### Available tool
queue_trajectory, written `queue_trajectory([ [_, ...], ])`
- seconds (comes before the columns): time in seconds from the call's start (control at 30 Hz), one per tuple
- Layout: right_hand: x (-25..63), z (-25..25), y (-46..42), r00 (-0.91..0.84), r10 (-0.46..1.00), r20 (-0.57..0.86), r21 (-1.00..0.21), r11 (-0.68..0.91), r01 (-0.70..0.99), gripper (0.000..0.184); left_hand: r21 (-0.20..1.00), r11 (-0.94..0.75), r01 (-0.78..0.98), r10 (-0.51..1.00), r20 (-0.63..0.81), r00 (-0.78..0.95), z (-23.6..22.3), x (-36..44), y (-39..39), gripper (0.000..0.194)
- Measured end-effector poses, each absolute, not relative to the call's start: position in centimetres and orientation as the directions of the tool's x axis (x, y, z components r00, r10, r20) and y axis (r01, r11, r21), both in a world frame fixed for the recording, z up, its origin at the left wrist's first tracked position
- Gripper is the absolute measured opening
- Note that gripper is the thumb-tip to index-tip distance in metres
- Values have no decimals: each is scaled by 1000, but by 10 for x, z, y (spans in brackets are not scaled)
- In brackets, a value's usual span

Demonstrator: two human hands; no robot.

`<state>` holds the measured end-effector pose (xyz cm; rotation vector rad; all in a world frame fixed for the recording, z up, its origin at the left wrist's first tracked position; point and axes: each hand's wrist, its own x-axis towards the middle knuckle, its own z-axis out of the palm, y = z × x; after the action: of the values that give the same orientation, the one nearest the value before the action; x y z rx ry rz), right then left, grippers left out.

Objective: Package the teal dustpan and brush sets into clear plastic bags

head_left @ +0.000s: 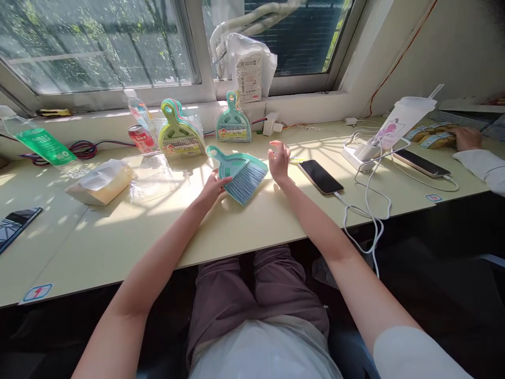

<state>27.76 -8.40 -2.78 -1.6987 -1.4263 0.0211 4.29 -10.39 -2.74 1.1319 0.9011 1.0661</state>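
A mint-green mini dustpan (226, 167) with its matching hand brush (248, 181) nested in it is tilted above the table in front of me. My left hand (215, 188) grips its left side, thumb over the brush edge and the other fingers behind. Just right of the set, my right hand (279, 160) is raised with loosely curled fingers apart, and nothing shows in it. Behind that hand lies a small yellow label card (296, 160), partly hidden. Flattened clear plastic wrap (155, 181) rests left of my left hand.
Wrapped dustpan sets (179, 131) and another set (233, 123) stand by the window. Left are a tissue pack (102, 181), a soda can (140, 138) and a green-labelled bottle (47, 145). A charging phone (321, 176) and a cup (406, 121) stand right, near another person's hand (467, 138).
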Motion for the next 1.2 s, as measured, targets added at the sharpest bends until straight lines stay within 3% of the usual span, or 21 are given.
queue_trajectory([
  [0.1,296,-43,-76,308,909,282,-511,-129,850,52,958,69,-279,986,-23,165,-27,37,-96,51],
  [0.2,293,-48,-76,146,984,106,-458,-82,885,43,941,33,-336,996,-3,91,-26,29,-91,46],
  [0.33,274,-45,-83,53,975,215,-504,65,861,35,932,-3,-363,1000,-6,-24,-24,19,-85,39],
  [0.47,264,-47,-88,69,947,314,-429,77,900,50,948,-18,-318,998,-5,-70,-28,13,-79,36],
  [0.67,269,-51,-85,-33,993,115,-353,72,933,41,936,-11,-351,996,-21,-87,-32,9,-76,55],
  [0.77,271,-47,-82,-34,982,184,-392,105,914,33,951,-21,-309,997,-2,-76,-32,10,-77,63],
  [0.87,272,-31,-86,80,923,376,-510,135,849,41,948,-53,-313,997,32,-72,-31,11,-79,60],
  [0.93,269,-14,-96,209,812,545,-556,164,815,53,938,-71,-340,996,50,-71,-30,12,-82,58],
  [1.03,257,7,-118,309,631,712,-500,146,854,59,920,-87,-382,996,77,-42,-29,16,-87,59],
  [1.1,243,10,-130,232,630,741,-409,149,900,58,914,-79,-397,996,85,-2,-29,21,-91,60],
  [1.2,218,-4,-136,-76,790,609,-280,303,911,59,910,-58,-411,994,92,62,-27,30,-97,58],
])
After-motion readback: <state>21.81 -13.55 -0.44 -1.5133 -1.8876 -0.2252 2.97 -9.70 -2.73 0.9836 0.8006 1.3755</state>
